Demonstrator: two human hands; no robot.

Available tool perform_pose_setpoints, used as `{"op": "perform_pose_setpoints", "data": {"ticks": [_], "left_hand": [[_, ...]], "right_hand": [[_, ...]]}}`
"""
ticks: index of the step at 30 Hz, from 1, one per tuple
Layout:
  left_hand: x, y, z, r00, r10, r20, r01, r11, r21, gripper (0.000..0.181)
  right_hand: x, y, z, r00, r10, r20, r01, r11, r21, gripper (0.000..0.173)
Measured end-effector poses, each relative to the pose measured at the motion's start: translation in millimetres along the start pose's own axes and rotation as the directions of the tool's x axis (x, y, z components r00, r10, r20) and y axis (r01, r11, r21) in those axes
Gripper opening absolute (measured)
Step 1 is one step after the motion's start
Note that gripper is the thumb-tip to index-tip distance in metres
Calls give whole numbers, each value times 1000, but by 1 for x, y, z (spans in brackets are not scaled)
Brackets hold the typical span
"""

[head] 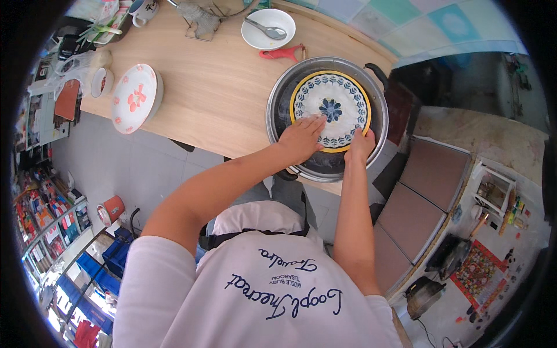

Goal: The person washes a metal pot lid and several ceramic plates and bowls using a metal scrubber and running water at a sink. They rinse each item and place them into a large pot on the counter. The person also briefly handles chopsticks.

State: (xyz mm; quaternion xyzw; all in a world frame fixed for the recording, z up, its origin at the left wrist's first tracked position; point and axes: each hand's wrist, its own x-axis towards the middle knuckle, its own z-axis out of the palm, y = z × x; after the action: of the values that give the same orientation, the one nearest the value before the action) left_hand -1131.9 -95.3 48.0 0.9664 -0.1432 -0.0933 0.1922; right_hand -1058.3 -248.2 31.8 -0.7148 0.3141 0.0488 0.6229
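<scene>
A round plate (343,93) with a yellow rim, a blue leaf border and a blue flower in the middle is held inside a wide metal pan (275,95). My right hand (360,145) grips the plate's near right rim, thumb on top; the fingers underneath are hidden. Flat across the plate's lower left part lies my left hand (303,135), its fingertips close to the blue flower. The plate's face looks wet. Dark liquid (322,165) shows in the pan below it. Black handles (377,75) stick out from the pan's rim.
Behind the pan are a red peeler (283,53) and a white bowl (256,37) with a metal spoon (274,32). A flower-patterned enamel basin (137,99) sits at the wooden table's (209,95) left front edge, beside a small bowl (102,82). A tiled counter (431,174) stands right.
</scene>
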Motion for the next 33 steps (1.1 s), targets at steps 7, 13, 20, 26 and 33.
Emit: {"op": "perform_pose_setpoints", "data": {"ticks": [7,13,20,26,33], "left_hand": [[18,9,-4,996,10,-83,-28,975,-219,52],[7,-2,-24,981,-173,-86,153,967,-203,52],[-2,-24,-23,993,1,121,-8,998,56,62],[74,-12,6,950,-78,-301,61,996,-65,64],[30,-5,13,969,247,-9,-246,963,-106,52]], "right_hand": [[3,5,-3,999,-4,45,4,1000,2,17],[6,4,-2,999,17,38,-17,1000,17,19],[-4,-2,-3,999,38,36,-39,999,19,17],[-14,1,-5,984,136,111,-147,984,97,20],[-19,2,-5,992,87,88,-106,961,254,17]]}}
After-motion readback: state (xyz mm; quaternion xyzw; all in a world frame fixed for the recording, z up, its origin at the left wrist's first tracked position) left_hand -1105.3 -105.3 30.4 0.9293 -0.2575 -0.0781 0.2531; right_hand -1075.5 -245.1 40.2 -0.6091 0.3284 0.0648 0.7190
